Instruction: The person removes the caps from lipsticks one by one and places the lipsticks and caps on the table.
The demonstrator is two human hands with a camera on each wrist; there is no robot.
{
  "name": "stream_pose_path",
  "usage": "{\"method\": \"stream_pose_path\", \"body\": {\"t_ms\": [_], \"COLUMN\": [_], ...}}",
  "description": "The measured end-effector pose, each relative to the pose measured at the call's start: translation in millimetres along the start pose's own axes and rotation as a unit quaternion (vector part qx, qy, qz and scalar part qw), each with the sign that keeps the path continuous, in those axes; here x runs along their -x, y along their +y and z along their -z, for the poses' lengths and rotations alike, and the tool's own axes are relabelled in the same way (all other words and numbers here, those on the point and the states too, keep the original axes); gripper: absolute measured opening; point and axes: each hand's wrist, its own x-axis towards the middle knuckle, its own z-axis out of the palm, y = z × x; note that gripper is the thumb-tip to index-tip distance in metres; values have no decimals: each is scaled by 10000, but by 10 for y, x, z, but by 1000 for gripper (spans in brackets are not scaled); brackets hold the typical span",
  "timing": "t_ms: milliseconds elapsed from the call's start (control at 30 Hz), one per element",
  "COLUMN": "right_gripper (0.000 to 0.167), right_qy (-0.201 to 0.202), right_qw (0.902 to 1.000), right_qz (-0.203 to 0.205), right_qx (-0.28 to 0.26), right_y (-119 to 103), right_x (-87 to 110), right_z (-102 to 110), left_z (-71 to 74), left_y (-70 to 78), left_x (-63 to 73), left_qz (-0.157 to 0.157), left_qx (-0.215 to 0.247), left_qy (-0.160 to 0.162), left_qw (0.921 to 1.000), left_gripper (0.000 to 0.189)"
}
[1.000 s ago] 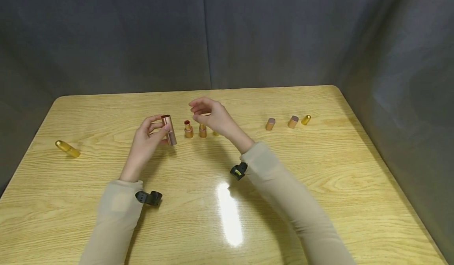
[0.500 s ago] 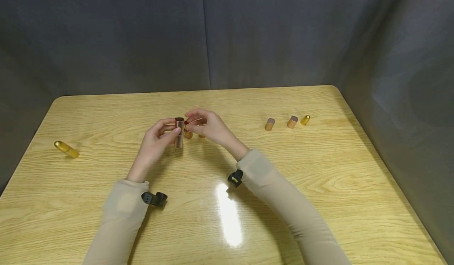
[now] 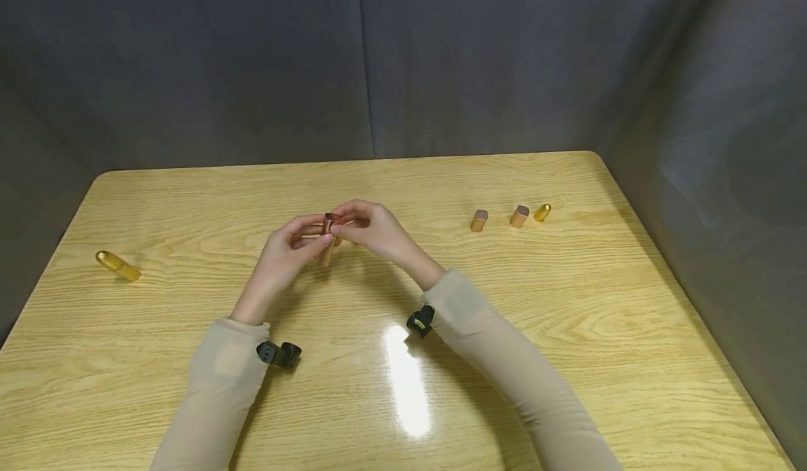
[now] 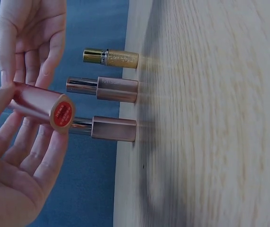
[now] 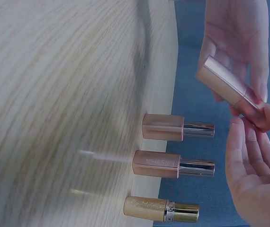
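A rose-gold lipstick (image 4: 38, 104) with a red label on its base is held between my two hands. My left hand (image 3: 284, 254) grips its lower body between thumb and fingers. My right hand (image 3: 375, 231) pinches the upper end, the cap, with thumb and fingertips. In the right wrist view the lipstick (image 5: 227, 85) slants, its cap end at the right fingers. Just beyond the hands stand two uncapped rose-gold lipsticks (image 5: 162, 126) (image 5: 156, 164) and an uncapped gold one (image 5: 145, 208). In the head view the hands mostly hide these.
To the right on the wooden table (image 3: 567, 317) are two rose-gold caps (image 3: 479, 220) (image 3: 520, 216) and a gold cap (image 3: 542, 212). A gold lipstick tube (image 3: 118, 265) is at the far left. Grey curtains (image 3: 252, 64) enclose the back and sides.
My left hand has carried the lipstick rightward and tilted it. My right hand has come down and left to it, and its fingers now pinch the cap end.
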Motion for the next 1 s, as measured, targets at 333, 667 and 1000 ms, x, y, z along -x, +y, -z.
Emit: {"method": "stream_pose_path", "body": {"t_ms": [333,667,1000], "right_gripper": [29,31,33], "right_qy": [30,328,507], "right_qw": [9965,9907,9851], "right_qz": [-32,-32,-114], "right_qx": [-840,-1316,-1640], "right_y": [43,59,68], "right_x": [48,51,86], "right_z": [37,47,101], "left_z": [-42,-149,-255], "left_y": [18,84,158], "left_x": [-20,-48,-52], "left_qz": [42,99,-6], "left_qx": [21,214,338], "left_qy": [-167,98,137], "left_qw": [9999,9997,9993], "left_gripper": [50,44,41]}}
